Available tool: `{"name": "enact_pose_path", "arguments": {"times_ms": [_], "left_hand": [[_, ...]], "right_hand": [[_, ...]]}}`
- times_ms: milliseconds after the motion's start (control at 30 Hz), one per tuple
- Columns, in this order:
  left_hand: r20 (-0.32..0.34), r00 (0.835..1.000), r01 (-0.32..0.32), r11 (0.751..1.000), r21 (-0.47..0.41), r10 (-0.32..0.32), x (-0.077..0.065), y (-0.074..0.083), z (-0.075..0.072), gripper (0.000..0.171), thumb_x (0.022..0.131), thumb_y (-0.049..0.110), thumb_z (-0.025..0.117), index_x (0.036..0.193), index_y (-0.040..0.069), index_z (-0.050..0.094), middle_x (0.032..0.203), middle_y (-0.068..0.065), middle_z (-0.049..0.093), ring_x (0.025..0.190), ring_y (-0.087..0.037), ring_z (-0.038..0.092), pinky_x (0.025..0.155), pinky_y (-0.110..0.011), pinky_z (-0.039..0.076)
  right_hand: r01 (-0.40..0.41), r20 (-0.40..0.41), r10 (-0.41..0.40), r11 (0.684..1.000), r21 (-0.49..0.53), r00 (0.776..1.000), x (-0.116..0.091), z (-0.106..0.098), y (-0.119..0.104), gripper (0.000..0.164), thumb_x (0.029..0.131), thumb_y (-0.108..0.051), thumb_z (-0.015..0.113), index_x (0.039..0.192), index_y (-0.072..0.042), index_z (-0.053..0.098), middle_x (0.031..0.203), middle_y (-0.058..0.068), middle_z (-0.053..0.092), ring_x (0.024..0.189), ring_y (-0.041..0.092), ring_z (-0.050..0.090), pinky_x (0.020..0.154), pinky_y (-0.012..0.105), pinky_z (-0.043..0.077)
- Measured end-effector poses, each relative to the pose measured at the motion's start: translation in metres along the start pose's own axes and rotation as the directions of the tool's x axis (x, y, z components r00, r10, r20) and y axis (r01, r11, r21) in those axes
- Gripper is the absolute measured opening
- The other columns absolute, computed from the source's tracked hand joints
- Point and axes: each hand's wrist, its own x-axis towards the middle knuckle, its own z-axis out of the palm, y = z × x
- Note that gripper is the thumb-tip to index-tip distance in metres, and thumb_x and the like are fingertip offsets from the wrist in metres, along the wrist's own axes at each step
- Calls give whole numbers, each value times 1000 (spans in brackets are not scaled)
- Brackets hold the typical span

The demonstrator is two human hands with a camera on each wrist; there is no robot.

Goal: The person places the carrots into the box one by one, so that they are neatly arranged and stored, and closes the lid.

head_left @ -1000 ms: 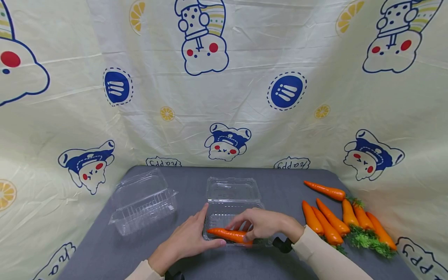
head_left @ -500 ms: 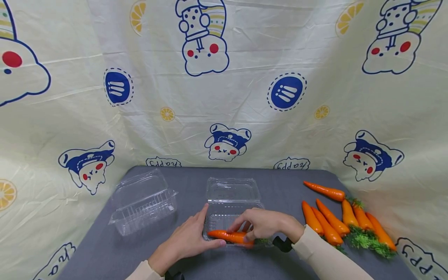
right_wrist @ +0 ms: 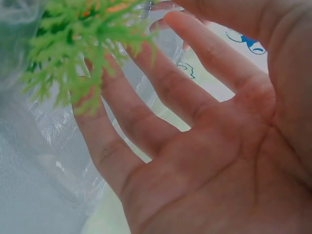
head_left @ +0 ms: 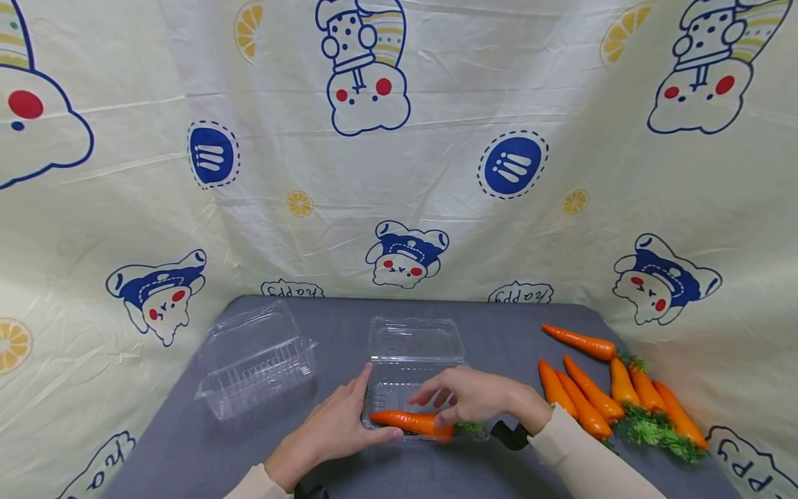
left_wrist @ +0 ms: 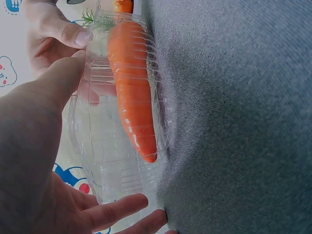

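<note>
An orange carrot (head_left: pixel 411 423) with green leafy top (right_wrist: pixel 92 53) lies along the near side inside an open clear plastic clamshell box (head_left: pixel 389 394). My right hand (head_left: pixel 476 398) hovers over the box, its fingers spread and apart from the carrot's body; the thumb overlaps the carrot in the head view. Through the box's clear wall, the left wrist view shows the whole carrot (left_wrist: pixel 131 90) lying at the bottom. My left hand (head_left: pixel 337 423) rests against the box's left end, fingers straight, thumb stretched along the near rim.
A second open clear clamshell box (head_left: pixel 255 374) stands at the left on the grey tabletop (head_left: pixel 499 333). Several loose carrots (head_left: pixel 598 395) with green tops lie at the right. A patterned cloth (head_left: pixel 461 229) hangs behind and beside the table.
My right fingers have let go of the carrot and lifted slightly, drawing a little to the right. The carrot has settled slightly in the box. My left hand has stayed in place.
</note>
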Motion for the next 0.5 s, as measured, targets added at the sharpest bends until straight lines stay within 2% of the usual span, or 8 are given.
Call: {"name": "enact_pose_path", "arguments": {"times_ms": [500], "left_hand": [[-7,1000,0,1000,1,0,-2,1,0,137,88,82,86,187,9,24,177,-24,56,146,-43,67,117,-71,60]], "right_hand": [[25,-71,-23,999,28,997,-17,-8,9,44,108,-11,82,152,-16,77,156,12,77,135,40,75,116,66,62]]}}
